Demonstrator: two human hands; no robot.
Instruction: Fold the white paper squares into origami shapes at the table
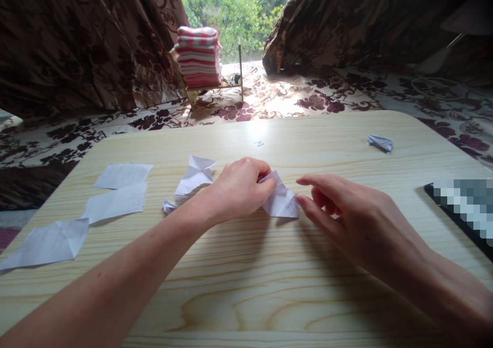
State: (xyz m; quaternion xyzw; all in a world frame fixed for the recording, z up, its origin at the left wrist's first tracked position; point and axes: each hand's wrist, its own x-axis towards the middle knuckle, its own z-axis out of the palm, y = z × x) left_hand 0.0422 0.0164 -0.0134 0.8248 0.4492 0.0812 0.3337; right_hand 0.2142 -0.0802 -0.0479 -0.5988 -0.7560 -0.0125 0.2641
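My left hand (246,186) pinches a creased, folded piece of white paper (280,202) between thumb and fingers, a little above the wooden table. My right hand (337,204) is just to the right of that paper. Its thumb tip is at the paper's right edge, and its index finger is stretched out with a gap to the thumb. Beyond my left forearm lie another creased paper (198,170) and a small folded paper piece (168,206), both partly close to or behind the arm.
Three paper sheets (115,202) lie along the table's left side. A small folded paper (380,143) is at the far right, and a dark-edged flat object (427,189), partly blurred out, is at the right edge. Folded striped towels (198,55) are stacked on a small stand behind the table (231,286).
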